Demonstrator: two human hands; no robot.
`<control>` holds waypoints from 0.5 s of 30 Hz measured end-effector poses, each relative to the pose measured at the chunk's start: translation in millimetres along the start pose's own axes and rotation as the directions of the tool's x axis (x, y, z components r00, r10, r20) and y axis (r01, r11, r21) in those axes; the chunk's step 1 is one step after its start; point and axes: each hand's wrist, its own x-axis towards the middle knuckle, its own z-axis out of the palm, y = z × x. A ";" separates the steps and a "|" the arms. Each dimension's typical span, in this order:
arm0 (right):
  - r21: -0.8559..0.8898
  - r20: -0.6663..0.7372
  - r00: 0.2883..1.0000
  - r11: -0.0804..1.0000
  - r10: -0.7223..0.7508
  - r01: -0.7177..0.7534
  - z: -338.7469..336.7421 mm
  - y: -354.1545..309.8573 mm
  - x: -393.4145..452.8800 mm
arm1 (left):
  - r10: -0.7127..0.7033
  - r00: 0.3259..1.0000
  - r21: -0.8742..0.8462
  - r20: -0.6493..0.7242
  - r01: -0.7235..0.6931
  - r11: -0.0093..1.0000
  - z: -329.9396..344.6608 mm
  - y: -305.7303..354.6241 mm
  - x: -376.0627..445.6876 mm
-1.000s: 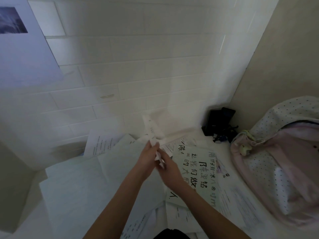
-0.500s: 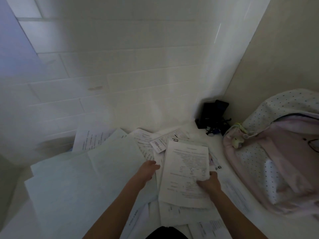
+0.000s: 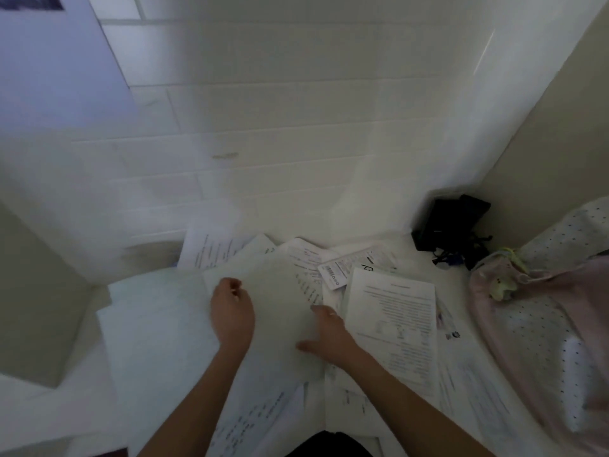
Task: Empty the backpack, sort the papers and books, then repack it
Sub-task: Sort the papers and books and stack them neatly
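Backpack (image 3: 540,328) lay at right on the worktop (image 3: 461,282), papers spread beside it. Left hand (image 3: 232,311) pinched the blank sheet (image 3: 276,311) at its left edge; right hand (image 3: 326,338) lay flat on it, grip released. Printed sheet (image 3: 392,318) just right.

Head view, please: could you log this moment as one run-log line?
stage: sorting papers | left hand: holds blank sheet | right hand: open, flat on it | printed sheet: lies right | backpack: far right
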 end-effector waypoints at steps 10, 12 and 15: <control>-0.408 0.078 0.997 0.913 0.005 0.027 40.2 -10.2 4.4 | -0.524 0.844 0.140 -0.117 0.536 0.833 -95.9 -86.0 32.5; -0.428 0.076 0.997 0.904 0.010 0.024 39.4 -11.8 5.2 | -0.542 0.837 0.120 -0.078 0.548 0.828 -102.9 -94.8 32.8; -0.430 0.075 0.997 0.903 0.026 0.008 38.3 -13.2 6.9 | -0.632 0.774 -0.004 -0.050 0.632 0.775 -112.6 -110.6 37.1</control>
